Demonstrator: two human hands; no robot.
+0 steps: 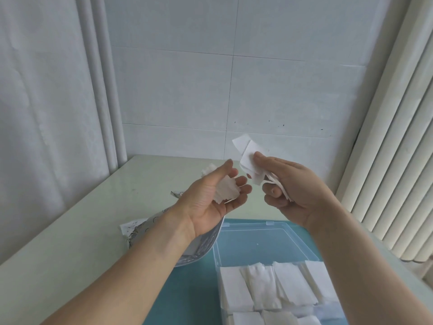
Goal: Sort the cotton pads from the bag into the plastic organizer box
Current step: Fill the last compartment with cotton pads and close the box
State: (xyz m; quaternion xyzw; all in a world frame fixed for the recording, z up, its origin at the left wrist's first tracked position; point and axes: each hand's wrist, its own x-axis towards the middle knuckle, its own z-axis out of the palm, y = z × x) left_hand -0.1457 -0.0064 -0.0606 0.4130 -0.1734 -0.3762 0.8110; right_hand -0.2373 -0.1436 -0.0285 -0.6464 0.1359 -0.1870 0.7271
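I see both hands raised above the tabletop (77,207), well clear of the box. My left hand (212,200) is turned palm up, and its grip is curled loosely around a ragged stack of cotton pads (226,192), thumb lying across the top of the stack and fingers cupped under it. My right hand (297,193) sits just beside it, fingertips nearly meeting the left ones. Its grip is pinching a few loose cotton pads (248,158) between thumb and forefinger; these fan upward and to the left, and more white edges show under the curled lower fingers.

Below the hands, the plastic organizer box (257,242) lies open on a teal mat (187,289). Its clear lid lies flat on the far side, and the near compartments hold rows of white pads (281,289) standing on edge, tilted, packed close together. I cannot tell how many compartments there are, since the box runs out of the bottom of the view.

The bag (145,227), printed in grey and white, lies crumpled on the tabletop under my left wrist, its lower edge touching the left wall of the box.

Behind the tabletop is a white tiled wall (234,78), with a curtain (46,102) on the left and vertical blinds (398,160) on the right.
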